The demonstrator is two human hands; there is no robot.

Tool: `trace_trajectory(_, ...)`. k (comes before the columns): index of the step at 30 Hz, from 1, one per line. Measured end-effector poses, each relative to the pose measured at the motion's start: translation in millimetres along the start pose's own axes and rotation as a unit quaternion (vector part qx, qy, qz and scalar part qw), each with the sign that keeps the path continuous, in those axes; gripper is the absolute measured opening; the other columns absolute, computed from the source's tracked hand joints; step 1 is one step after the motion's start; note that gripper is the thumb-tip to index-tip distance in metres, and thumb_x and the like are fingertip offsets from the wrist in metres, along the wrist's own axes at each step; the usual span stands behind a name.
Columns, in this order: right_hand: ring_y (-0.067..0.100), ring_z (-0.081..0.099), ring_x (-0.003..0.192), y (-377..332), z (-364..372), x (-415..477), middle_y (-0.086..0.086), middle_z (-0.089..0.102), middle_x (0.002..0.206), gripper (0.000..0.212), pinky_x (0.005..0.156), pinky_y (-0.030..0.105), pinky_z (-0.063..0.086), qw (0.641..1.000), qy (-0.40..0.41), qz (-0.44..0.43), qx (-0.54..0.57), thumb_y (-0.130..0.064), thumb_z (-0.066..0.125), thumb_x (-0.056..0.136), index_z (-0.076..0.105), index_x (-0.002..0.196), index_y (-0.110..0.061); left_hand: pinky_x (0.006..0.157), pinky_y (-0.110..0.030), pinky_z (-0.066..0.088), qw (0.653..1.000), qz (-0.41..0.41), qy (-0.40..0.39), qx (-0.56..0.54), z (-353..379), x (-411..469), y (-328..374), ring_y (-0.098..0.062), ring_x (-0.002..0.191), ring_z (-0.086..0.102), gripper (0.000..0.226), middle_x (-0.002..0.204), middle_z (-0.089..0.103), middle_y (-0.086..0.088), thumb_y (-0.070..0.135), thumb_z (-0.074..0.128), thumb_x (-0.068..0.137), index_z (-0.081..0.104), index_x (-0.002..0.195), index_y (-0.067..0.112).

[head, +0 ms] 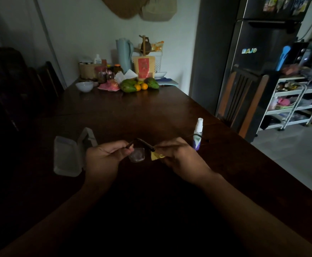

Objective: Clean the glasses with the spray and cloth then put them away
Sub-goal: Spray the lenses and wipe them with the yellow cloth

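Note:
Dark-framed glasses (pixel 137 154) hang above the dark wooden table (pixel 133 112), one clear lens showing between my hands. My left hand (pixel 103 157) grips the frame at its left end. My right hand (pixel 181 158) pinches a small yellow cloth (pixel 156 156) against the other lens, which the cloth and fingers hide. A white spray bottle (pixel 198 134) with a purple base stands upright just behind my right hand. An open translucent glasses case (pixel 70 154) lies on the table left of my left hand.
At the table's far end are a white bowl (pixel 84 86), jars, a blue jug (pixel 124 53), mangoes and oranges (pixel 139 85). A wooden chair (pixel 244 101), a black fridge (pixel 259 43) and a white rack (pixel 296 101) stand to the right. The room is dim.

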State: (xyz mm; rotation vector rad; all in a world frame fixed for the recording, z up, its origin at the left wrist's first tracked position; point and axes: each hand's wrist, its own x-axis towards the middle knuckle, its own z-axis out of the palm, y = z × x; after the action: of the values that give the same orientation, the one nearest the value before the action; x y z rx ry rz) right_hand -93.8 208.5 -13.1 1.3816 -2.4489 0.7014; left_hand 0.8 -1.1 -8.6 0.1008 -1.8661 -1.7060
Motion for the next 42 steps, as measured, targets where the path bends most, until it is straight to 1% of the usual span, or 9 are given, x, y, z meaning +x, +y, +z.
trace_trajectory(6,0.014,0.055,0.118,8,-2,-1,-0.01,0.066,0.127,0.037,0.1,0.033,0.047,0.999,-0.032,0.018,-0.024,-0.014,0.068,0.087,0.07,0.121,-0.029,0.077,-0.023,0.049,0.999,-0.013,-0.03,0.04,-2,-1,0,-0.012,0.081,0.067,0.011,0.085,0.076,-0.007,-0.001,0.067,0.08,0.075,0.084,0.005)
trace_trajectory(12,0.014,0.043,0.128,-1,3,-1,-0.011,0.056,0.14,0.044,0.105,0.026,0.038,0.997,-0.033,0.053,-0.046,-0.016,0.057,0.093,0.059,0.134,-0.03,0.078,-0.011,0.046,0.994,-0.03,-0.074,0.078,-1,1,0,-0.017,0.092,0.065,0.018,0.105,0.071,-0.016,-0.005,0.063,0.084,0.071,0.1,-0.006)
trace_trajectory(16,0.016,0.041,0.13,-1,1,-2,-0.013,0.047,0.15,0.054,0.106,0.038,0.041,0.997,-0.062,0.039,-0.011,-0.013,0.056,0.092,0.051,0.142,-0.032,0.077,-0.011,0.046,0.992,-0.038,-0.085,0.089,-4,4,-7,-0.018,0.096,0.065,0.019,0.107,0.07,-0.019,-0.007,0.063,0.082,0.07,0.1,-0.008)
trace_trajectory(19,0.013,0.045,0.129,6,0,-3,-0.015,0.053,0.144,0.049,0.108,0.032,0.039,0.997,-0.058,0.048,0.0,-0.015,0.06,0.09,0.058,0.135,-0.035,0.079,-0.013,0.05,0.991,-0.026,-0.085,0.102,-5,2,-8,-0.017,0.096,0.069,0.021,0.101,0.074,-0.009,-0.009,0.065,0.08,0.076,0.09,0.005)
trace_trajectory(23,0.014,0.043,0.129,7,3,-2,-0.016,0.057,0.137,0.043,0.107,0.035,0.041,0.996,-0.046,0.077,-0.031,-0.024,0.058,0.089,0.061,0.128,-0.043,0.088,-0.017,0.05,0.956,0.087,-0.164,0.227,-12,-4,-10,0.005,0.093,0.067,0.063,0.093,0.069,0.033,-0.008,0.065,0.081,0.071,0.08,0.054)
trace_trajectory(28,0.021,0.033,0.138,4,6,0,-0.008,0.043,0.152,0.053,0.107,0.048,0.04,0.99,-0.07,0.108,-0.057,-0.024,0.055,0.093,0.047,0.144,-0.033,0.091,-0.023,0.051,0.936,0.129,-0.191,0.268,-11,0,-11,0.005,0.095,0.066,0.056,0.103,0.068,0.016,-0.008,0.065,0.083,0.072,0.086,0.048)
trace_trajectory(33,0.017,0.047,0.133,3,8,5,-0.003,0.056,0.143,0.046,0.113,0.028,0.034,0.998,-0.046,0.041,0.003,-0.008,0.061,0.091,0.061,0.134,-0.024,0.085,-0.006,0.045,0.941,0.137,-0.196,0.239,-10,-3,-9,0.017,0.094,0.061,0.048,0.104,0.07,0.009,-0.013,0.064,0.079,0.076,0.085,0.033)
trace_trajectory(37,0.01,0.061,0.119,12,7,3,-0.004,0.069,0.125,0.032,0.104,0.032,0.045,0.995,0.026,0.065,0.068,-0.007,0.066,0.09,0.072,0.117,-0.022,0.082,-0.008,0.048,0.945,0.134,-0.18,0.236,-7,-4,-9,0.013,0.09,0.064,0.042,0.103,0.07,0.005,-0.013,0.066,0.078,0.073,0.081,0.028)
trace_trajectory(42,-0.007,0.057,0.103,10,8,4,-0.008,0.072,0.113,0.023,0.089,0.003,0.039,0.974,0.146,0.117,0.128,-0.011,0.067,0.09,0.074,0.107,-0.025,0.08,-0.034,0.054,0.971,0.038,-0.17,0.166,-10,-3,-12,-0.007,0.084,0.071,0.055,0.094,0.075,0.016,-0.011,0.057,0.084,0.075,0.074,0.039)
